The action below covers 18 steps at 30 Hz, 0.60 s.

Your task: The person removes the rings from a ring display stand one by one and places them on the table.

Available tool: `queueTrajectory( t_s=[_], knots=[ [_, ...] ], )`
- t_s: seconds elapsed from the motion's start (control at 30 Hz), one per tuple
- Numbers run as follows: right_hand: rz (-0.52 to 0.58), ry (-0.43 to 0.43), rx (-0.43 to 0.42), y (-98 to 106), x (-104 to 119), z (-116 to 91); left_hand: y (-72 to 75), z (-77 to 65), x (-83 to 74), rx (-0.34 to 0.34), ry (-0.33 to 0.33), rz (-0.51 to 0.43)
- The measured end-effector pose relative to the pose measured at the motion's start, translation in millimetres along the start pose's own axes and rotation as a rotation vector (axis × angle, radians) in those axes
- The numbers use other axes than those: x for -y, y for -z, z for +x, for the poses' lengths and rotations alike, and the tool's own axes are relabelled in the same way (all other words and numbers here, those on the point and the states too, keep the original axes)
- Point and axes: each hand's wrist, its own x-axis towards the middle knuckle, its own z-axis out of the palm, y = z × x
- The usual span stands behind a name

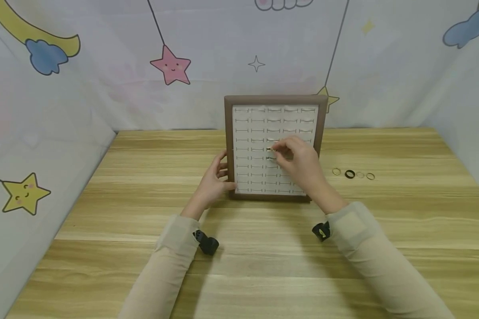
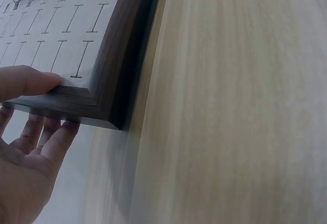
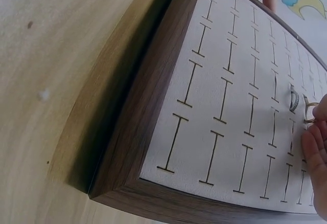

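Observation:
A slotted white ring display board (image 1: pixel 245 173) in a brown wooden frame (image 1: pixel 229 133) leans upright on the table. My left hand (image 1: pixel 212 181) grips the frame's lower left side, thumb on the front and fingers behind. Over the middle of the board, my right hand (image 1: pixel 301 164) pinches a gold ring (image 3: pixel 307 103) between thumb and fingertips, right at a slot. Just below that slot in the head view, a silver ring (image 3: pixel 295 100) with small stones sits in the board.
Right of the frame, several rings lie in a row on the wooden table (image 1: pixel 263 257), among them a gold ring (image 1: pixel 333 172) and a black ring (image 1: pixel 347 174). A printed curtain (image 1: pixel 207 44) hangs close behind the board.

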Motion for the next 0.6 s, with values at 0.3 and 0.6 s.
queueTrajectory(
  t_s=[0.3, 0.6],
  knots=[
    [0.161, -0.138, -0.011, 7.6, -1.0, 1.1, -0.1, -1.1, -1.4, 0.002, 0.002, 0.001],
    [0.360, -0.351, -0.055, 34.6, -10.9, 3.5, 0.0, -0.1, 0.4, 0.000, -0.001, 0.013]
  ],
)
